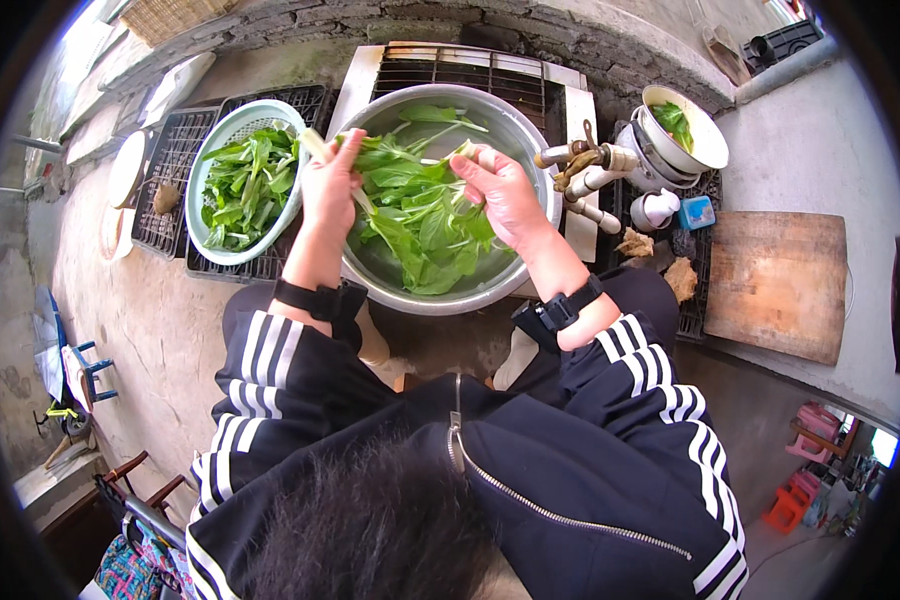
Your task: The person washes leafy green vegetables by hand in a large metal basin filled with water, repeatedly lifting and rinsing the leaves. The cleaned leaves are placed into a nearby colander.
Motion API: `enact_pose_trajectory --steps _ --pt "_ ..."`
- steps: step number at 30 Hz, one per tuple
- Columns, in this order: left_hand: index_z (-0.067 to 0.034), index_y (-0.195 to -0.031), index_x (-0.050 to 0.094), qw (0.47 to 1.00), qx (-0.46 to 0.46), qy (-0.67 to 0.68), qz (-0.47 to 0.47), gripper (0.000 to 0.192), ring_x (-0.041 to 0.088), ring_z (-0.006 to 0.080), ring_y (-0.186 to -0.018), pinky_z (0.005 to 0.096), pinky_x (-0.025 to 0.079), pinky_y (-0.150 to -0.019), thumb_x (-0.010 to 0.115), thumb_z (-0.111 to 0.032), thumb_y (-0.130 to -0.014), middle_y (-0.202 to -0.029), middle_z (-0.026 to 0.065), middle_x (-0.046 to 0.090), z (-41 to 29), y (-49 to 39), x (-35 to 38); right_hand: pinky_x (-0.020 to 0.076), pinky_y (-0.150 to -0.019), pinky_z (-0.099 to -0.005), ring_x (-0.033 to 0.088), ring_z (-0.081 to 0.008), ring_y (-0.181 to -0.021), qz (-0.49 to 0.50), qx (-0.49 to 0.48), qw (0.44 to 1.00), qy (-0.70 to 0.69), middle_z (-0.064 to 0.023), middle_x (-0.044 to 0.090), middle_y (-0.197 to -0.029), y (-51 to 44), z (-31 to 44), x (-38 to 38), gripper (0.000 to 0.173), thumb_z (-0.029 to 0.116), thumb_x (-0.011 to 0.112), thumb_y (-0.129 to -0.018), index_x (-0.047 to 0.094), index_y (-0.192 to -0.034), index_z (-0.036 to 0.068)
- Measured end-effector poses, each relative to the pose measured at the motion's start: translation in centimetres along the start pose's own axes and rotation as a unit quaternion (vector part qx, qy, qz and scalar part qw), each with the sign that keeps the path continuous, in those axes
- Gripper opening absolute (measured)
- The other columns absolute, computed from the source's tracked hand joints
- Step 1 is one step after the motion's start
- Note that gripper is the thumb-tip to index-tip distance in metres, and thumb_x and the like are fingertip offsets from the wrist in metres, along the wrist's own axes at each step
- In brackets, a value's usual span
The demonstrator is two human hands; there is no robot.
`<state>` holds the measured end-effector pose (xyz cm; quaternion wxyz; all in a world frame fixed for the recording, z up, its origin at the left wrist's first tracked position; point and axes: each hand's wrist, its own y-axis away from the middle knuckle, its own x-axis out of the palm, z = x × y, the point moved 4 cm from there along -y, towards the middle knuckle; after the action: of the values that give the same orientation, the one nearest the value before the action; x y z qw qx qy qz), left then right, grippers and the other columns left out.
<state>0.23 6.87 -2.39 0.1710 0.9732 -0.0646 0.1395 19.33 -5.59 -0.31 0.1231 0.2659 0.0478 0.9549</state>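
My left hand (328, 187) grips leafy greens by a pale stalk (315, 145) above the left side of a large metal basin (435, 306). Over the basin's right half, my right hand (506, 196) pinches a pale stem end between thumb and fingers, with leaves around it. Loose green leaves (424, 247) lie in the basin below both hands; water appears to be in it. Just left of my left hand stands a pale green plastic colander (196, 217), holding a heap of leafy greens (244, 187).
A tap (589, 161) with pipes juts toward the basin's right rim. Beyond it are stacked pots topped by a white enamel basin (705, 142), a blue box (696, 213) and a wooden board (776, 285). Black plastic crates (176, 142) sit at left. A brick wall (330, 28) runs behind.
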Motion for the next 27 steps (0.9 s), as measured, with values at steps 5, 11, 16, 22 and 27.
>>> enact_pose_trajectory --steps 5,11,16,22,27 --pt "-0.004 -0.093 0.064 0.985 -0.108 -0.079 0.109 0.037 0.044 0.0049 -0.053 0.0190 0.035 -0.047 0.073 -0.039 -0.086 -0.075 -0.0024 0.056 2.1 3.1 3.5 0.0356 -0.056 -0.0187 0.049 -0.0032 -0.067 -0.018 0.022 0.999 0.036 0.0021 0.061 -0.090 0.2 -0.4 -0.1 0.019 0.014 0.075 -0.085 0.059 -0.092 0.005" --pt "-0.005 -0.105 0.068 0.961 -0.094 -0.123 0.227 0.027 0.047 -0.0001 -0.058 0.0154 0.034 -0.049 0.072 -0.024 -0.087 -0.080 -0.0046 0.062 1.1 5.0 5.2 0.0499 -0.070 -0.0243 0.061 -0.0096 -0.080 -0.088 -0.067 0.944 0.310 -0.0033 0.066 -0.089 -0.5 -0.9 -0.7 0.030 0.009 0.082 -0.074 0.061 -0.093 0.004" --pt "-0.005 -0.102 0.068 0.975 -0.062 -0.120 0.178 0.027 0.050 0.0020 -0.057 0.0162 0.035 -0.050 0.077 -0.017 -0.080 -0.080 -0.0022 0.065 1.1 4.6 3.7 0.0525 -0.084 -0.0276 0.062 -0.0131 -0.092 -0.017 -0.104 0.954 0.279 -0.0069 0.064 -0.102 -0.3 -1.1 0.8 0.042 0.003 0.084 -0.068 0.060 -0.103 0.000" --pt "-0.003 -0.101 0.063 0.991 -0.073 0.087 0.066 0.024 0.047 0.0067 -0.057 0.0190 0.034 -0.045 0.074 -0.008 -0.081 -0.077 -0.0001 0.058 -1.5 2.4 0.2 0.0514 -0.072 -0.0214 0.055 -0.0097 -0.080 -0.045 -0.134 0.978 0.152 -0.0082 0.060 -0.099 -0.1 0.4 2.1 0.058 -0.013 0.071 -0.076 0.046 -0.126 0.002" --pt "-0.004 -0.101 0.061 0.950 -0.003 0.292 -0.111 0.012 0.052 0.0109 -0.064 0.0182 0.038 -0.044 0.065 -0.010 -0.091 -0.088 0.0046 0.062 -3.7 -3.4 -10.0 0.0474 -0.075 -0.0200 0.055 -0.0087 -0.084 -0.039 -0.087 0.984 0.150 -0.0056 0.061 -0.097 0.1 0.4 2.6 0.048 -0.006 0.070 -0.081 0.049 -0.123 0.002"
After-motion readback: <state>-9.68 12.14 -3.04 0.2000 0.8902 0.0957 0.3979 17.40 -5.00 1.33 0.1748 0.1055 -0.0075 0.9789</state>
